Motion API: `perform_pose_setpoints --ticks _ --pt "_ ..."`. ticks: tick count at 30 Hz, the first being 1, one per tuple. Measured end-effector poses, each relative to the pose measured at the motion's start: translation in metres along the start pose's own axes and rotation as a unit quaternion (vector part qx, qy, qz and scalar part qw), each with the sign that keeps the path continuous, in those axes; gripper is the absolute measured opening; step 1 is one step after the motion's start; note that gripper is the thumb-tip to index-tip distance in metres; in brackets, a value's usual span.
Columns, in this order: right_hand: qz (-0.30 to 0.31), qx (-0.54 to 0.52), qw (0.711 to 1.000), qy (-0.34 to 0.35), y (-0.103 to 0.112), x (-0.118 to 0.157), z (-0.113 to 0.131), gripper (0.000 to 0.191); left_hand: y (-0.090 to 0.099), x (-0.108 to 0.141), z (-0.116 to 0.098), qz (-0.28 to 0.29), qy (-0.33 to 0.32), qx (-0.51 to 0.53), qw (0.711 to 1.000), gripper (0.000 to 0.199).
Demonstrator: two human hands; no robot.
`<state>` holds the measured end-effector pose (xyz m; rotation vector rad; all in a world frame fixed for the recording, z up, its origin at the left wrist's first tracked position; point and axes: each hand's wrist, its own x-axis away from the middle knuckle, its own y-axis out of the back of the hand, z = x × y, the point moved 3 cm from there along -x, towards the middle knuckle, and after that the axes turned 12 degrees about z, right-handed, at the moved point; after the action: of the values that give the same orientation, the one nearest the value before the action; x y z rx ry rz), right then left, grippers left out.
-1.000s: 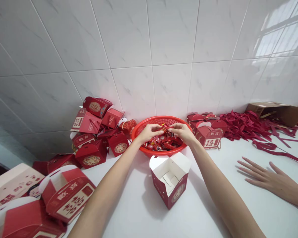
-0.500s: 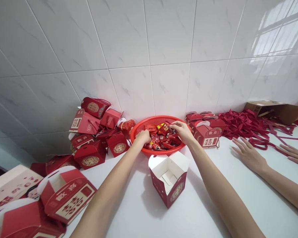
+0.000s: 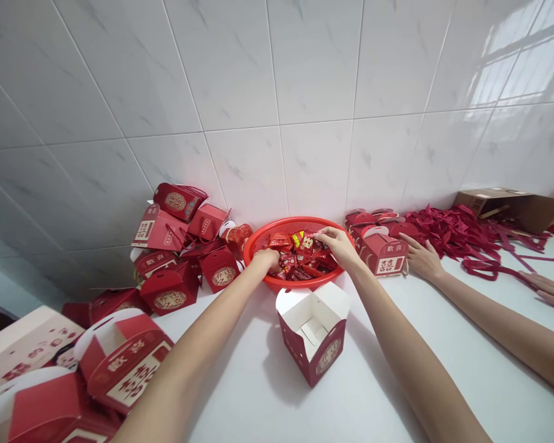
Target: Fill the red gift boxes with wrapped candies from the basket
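Note:
Both of my hands reach into a red plastic basket (image 3: 249, 246) that holds several red-wrapped candies (image 3: 299, 272). My left hand (image 3: 268, 259) is at the basket's left side, its fingers bent down among the candies and mostly hidden. At the right side, my right hand (image 3: 337, 243) has thumb and fingers closed on the edge of a red candy packet (image 3: 307, 243). In front of the basket, between my forearms, stands a dark red gift box (image 3: 329, 363) with its white inside showing and its top flaps up; no candy is visible in it.
Red gift boxes (image 3: 168, 298) are piled on the left, with more (image 3: 390, 255) right of the basket. Farther right lie dark red ribbons (image 3: 452, 234) and a cardboard carton (image 3: 521, 206). Another person's hand (image 3: 424, 258) rests near the right-hand boxes; their other hand (image 3: 551, 289) is beside a ribbon.
The other person's nearer hand has slid left and forward, from beside the ribbons to the gift boxes. My own hands have shifted only slightly in the basket.

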<state>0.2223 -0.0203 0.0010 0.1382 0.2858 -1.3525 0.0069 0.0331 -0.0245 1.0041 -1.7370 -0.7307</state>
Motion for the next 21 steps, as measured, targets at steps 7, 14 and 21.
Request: perform_pose_setpoints --ticks 7,14,21 --pt "0.001 -0.009 1.0 0.001 -0.001 0.001 0.002 0.029 -0.002 0.008 -0.002 0.041 -0.013 0.007 0.999 0.03" --pt "-0.004 -0.006 1.0 -0.004 -0.002 0.002 0.003 0.029 -0.005 0.017 -0.011 0.093 0.017 -0.042 0.995 0.031" --pt "0.003 -0.007 1.0 0.005 -0.004 0.002 0.004 0.027 -0.007 0.022 -0.018 0.106 0.005 -0.038 0.994 0.034"
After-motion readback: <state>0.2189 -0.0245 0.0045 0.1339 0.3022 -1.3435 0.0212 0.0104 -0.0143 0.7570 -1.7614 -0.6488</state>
